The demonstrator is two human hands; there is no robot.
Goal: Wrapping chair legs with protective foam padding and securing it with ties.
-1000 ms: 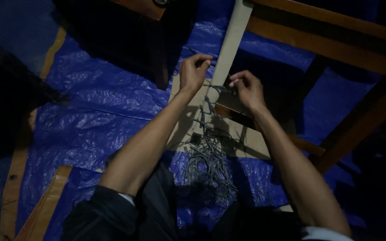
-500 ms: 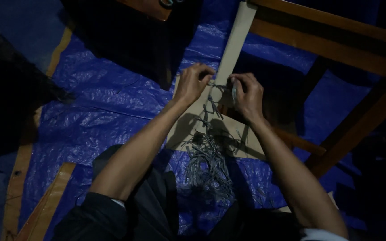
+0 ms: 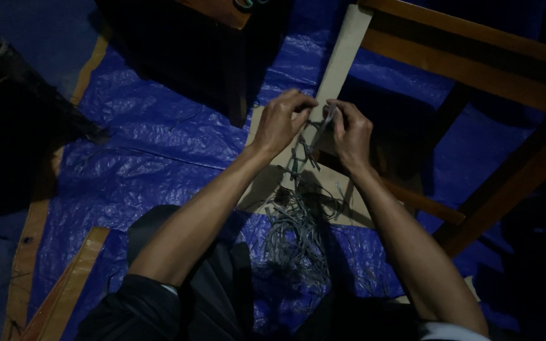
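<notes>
My left hand (image 3: 281, 120) and my right hand (image 3: 349, 131) meet close together above a pale flat board (image 3: 327, 183), both pinching the top of a knotted grey cord strand (image 3: 298, 156). The strand hangs down from my fingers into a loose bundle of grey cords (image 3: 295, 233) lying across the board's near edge and the blue tarp (image 3: 153, 145). My fingers are curled tight around the cord, and the exact knot between them is hidden.
A wooden frame (image 3: 475, 69) with slanting legs stands at the right and behind. A dark wooden piece (image 3: 210, 12) sits at the top middle. Wooden strips (image 3: 58, 290) lie at the lower left on the tarp. My dark-clothed knees are at the bottom.
My hands have drawn together: the left came right and down, the right shifted slightly left, closing the gap over the cord. The view shifted a little.
</notes>
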